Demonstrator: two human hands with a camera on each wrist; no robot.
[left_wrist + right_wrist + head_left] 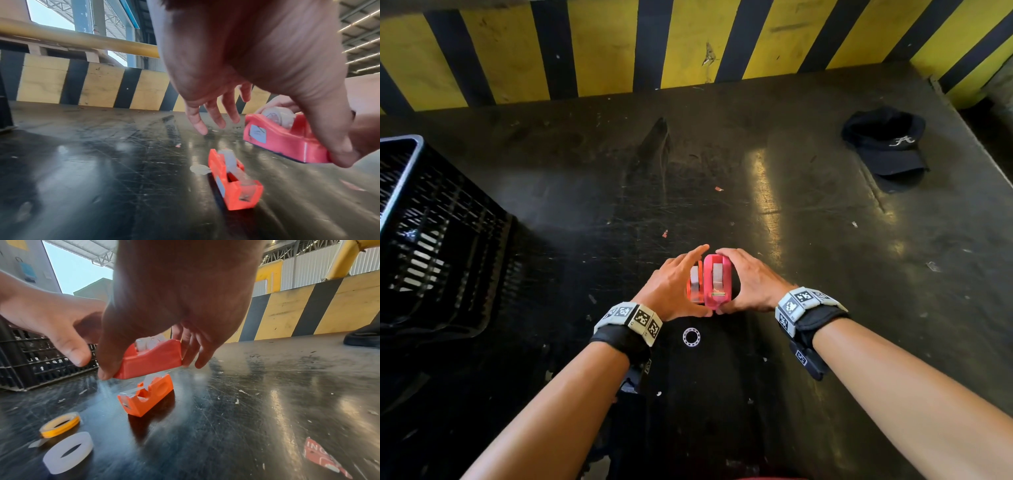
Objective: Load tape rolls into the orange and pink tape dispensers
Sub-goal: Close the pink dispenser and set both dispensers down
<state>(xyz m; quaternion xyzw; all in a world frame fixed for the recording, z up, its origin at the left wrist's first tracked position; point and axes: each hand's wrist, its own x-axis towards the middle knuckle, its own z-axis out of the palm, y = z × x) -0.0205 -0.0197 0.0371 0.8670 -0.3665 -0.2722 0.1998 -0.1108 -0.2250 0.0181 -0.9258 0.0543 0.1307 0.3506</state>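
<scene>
My right hand (751, 284) grips the pink tape dispenser (717, 281) by its two ends, thumb on the cutter end, and holds it just above the table. A clear tape roll (279, 116) sits in it. Below and to its left, the smaller orange dispenser (146, 395) stands on the table with a whitish roll in it. My left hand (671, 287) hovers over the orange dispenser (232, 180) with fingers spread and straight, its thumb beside the pink dispenser's cutter end. A yellow tape roll (60, 424) and a white roll (68, 454) lie near me.
A black plastic crate (431, 233) stands at the left. A black cap (887, 144) lies at the back right. A yellow-and-black striped wall (688, 44) borders the far edge. A red paper scrap (320, 456) lies on the scratched black table (825, 240).
</scene>
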